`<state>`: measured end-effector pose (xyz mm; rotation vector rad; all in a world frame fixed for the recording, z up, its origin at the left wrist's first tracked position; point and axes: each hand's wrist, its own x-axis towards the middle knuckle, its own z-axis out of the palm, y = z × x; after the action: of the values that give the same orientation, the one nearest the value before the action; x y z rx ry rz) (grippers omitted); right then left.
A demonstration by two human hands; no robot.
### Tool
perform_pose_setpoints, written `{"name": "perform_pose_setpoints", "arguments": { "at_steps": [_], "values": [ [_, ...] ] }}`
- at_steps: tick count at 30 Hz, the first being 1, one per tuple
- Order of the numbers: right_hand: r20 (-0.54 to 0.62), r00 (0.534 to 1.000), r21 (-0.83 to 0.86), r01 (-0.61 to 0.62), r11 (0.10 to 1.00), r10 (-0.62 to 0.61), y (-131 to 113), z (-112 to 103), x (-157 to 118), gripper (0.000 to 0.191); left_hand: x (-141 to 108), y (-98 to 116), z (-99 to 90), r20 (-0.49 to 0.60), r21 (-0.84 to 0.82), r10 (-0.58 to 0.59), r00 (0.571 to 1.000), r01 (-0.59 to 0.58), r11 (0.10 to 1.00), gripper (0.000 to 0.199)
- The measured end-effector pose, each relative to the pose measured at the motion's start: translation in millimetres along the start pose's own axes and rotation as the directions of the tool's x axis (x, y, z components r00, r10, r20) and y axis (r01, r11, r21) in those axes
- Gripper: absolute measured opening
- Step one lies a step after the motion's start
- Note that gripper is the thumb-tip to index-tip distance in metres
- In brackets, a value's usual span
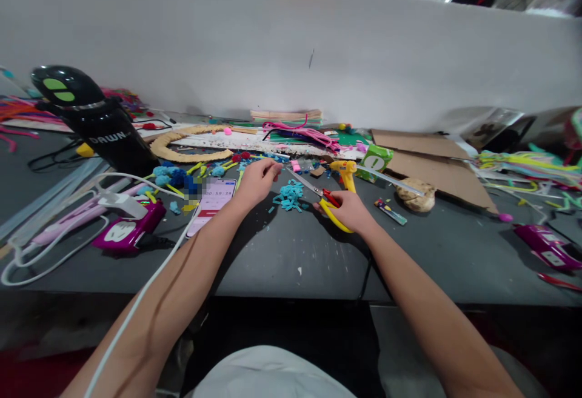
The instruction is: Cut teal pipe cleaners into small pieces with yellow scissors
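Observation:
My right hand (pixel 349 210) is wrapped round the handles of a pair of scissors (pixel 306 183) with yellow and red grips. The metal blades point forward and left, past a small heap of cut turquoise pieces (pixel 290 195) on the grey table. My left hand (pixel 261 179) is pinched closed just left of the blade tips; whatever its fingers hold, if anything, is too small to make out. Beside my left forearm lies a phone (pixel 213 204) with a timer on its screen. A yellow glue gun (pixel 345 172) with a clear glue stick rests beyond my right hand.
On the left stand a black bottle (pixel 100 119), a purple power box (pixel 130 225) and white cables. Behind lie a curved cardboard piece (pixel 182 148) and pink pipe cleaners (pixel 304 134). A green box (pixel 375 162), flat cardboard (pixel 431 174) and another purple box (pixel 548 246) are to the right.

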<state>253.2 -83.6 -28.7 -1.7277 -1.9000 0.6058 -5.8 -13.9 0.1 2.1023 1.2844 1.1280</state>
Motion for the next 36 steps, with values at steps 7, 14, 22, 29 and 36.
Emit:
{"name": "perform_pose_setpoints", "arguments": {
  "at_steps": [7, 14, 22, 29, 36],
  "values": [
    [0.014, 1.0, -0.017, -0.002, 1.0, 0.003, 1.0, 0.9, 1.4, 0.04, -0.9, 2.2, 0.1, -0.014, -0.007, 0.003, 1.0, -0.003, 1.0, 0.036],
    [0.003, 1.0, -0.034, 0.009, 0.999, -0.008, -0.1, 0.2, 1.5, 0.042, -0.6, 2.2, -0.1, -0.008, -0.015, 0.003, 1.0, -0.004, 1.0, 0.037],
    [0.011, 1.0, -0.048, 0.025, 0.999, -0.024, -0.8, -1.4, 1.7, 0.045, -0.8, 1.9, 0.5, -0.01, -0.016, -0.002, 1.0, 0.001, 1.0, 0.038],
    [0.013, 1.0, -0.053, 0.027, 0.998, -0.026, 0.0, -1.2, 1.4, 0.045, -0.2, 1.4, 0.6, -0.01, -0.014, -0.004, 1.0, 0.004, 1.0, 0.038],
    [0.026, 1.0, -0.006, 0.005, 1.0, -0.005, 1.4, 0.6, 1.6, 0.04, 0.4, -0.7, -0.1, -0.011, -0.013, 0.004, 1.0, -0.004, 1.0, 0.037]
  ]
}}
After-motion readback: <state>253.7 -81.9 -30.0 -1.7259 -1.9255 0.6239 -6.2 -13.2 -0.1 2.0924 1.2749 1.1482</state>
